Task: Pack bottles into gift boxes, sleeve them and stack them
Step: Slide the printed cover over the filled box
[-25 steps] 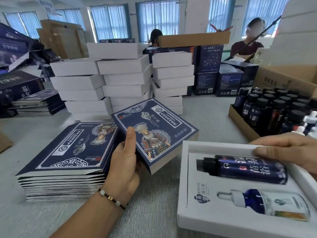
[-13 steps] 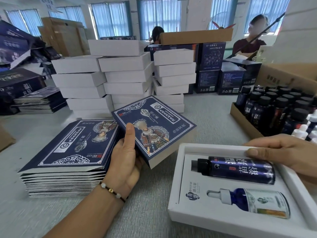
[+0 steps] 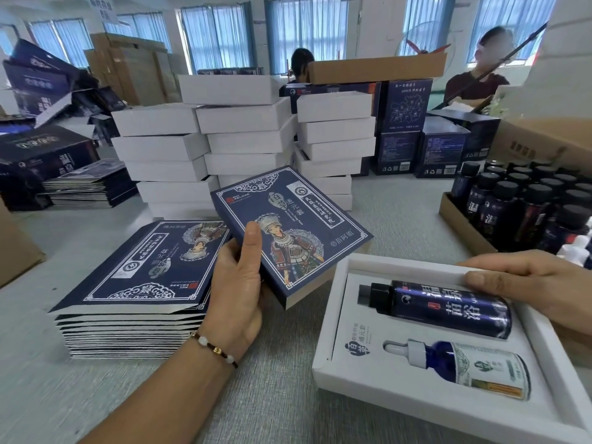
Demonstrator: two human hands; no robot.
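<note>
My left hand (image 3: 238, 283) grips an opened dark blue printed sleeve (image 3: 294, 225), thumb on its top face, above the table left of the box. A white gift box (image 3: 336, 315) lies open at the lower right. A dark blue bottle (image 3: 448, 309) and a dropper bottle (image 3: 464, 366) lie in its insert. My right hand (image 3: 528, 280) holds the box's far right rim, thumb near the dark bottle's base. A stack of flat sleeves (image 3: 134, 283) lies to the left.
Piles of white boxes (image 3: 243, 139) stand behind the sleeve. A cardboard tray of dark bottles (image 3: 519, 200) sits at the right. Dark blue cartons (image 3: 419, 129) and brown cartons (image 3: 378, 67) stand farther back, where two people sit. More flat sleeves (image 3: 86, 187) lie at the far left.
The open gift box has slid slightly left toward the sleeve under my right hand. My left hand keeps the sleeve raised in about the same place.
</note>
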